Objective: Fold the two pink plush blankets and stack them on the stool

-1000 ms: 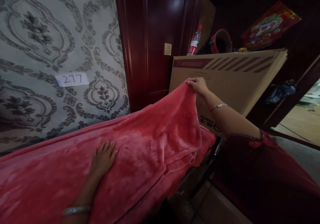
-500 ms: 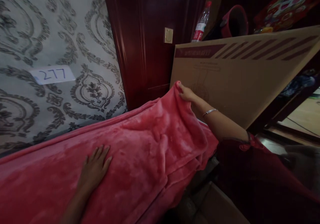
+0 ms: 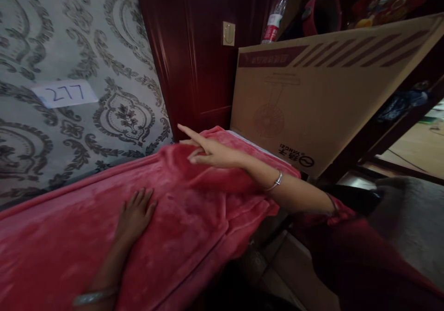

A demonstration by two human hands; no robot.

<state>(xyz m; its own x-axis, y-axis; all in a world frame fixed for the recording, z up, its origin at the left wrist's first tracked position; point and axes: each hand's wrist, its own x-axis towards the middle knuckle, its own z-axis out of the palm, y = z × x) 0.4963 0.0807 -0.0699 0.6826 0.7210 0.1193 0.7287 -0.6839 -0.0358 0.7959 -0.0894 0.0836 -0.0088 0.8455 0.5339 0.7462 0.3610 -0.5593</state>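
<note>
A pink plush blanket [image 3: 86,209] lies across a long surface along the wall, its right end folded over in loose layers. My left hand [image 3: 136,214] rests flat on top of it, fingers spread. Above the fold, my right hand [image 3: 211,153] reaches in from the right with its index finger stretched out and the thumb apart. No cloth shows pinched between its fingers, though its underside is hidden. Beyond the fold, a strip of lighter edging [image 3: 253,143] shows at the blanket's far end.
A large cardboard box [image 3: 312,103] stands behind the blanket's right end. A plastic bottle [image 3: 275,17] and a red-rimmed round container [image 3: 322,13] are at its top. Patterned wallpaper [image 3: 125,112] with a paper label [image 3: 65,94] is at left, beside a dark red door [image 3: 194,61].
My right hand has moved left and let go of the raised blanket corner, which now lies folded over leftward. My left hand stays flat on the blanket. The view has tilted down slightly.
</note>
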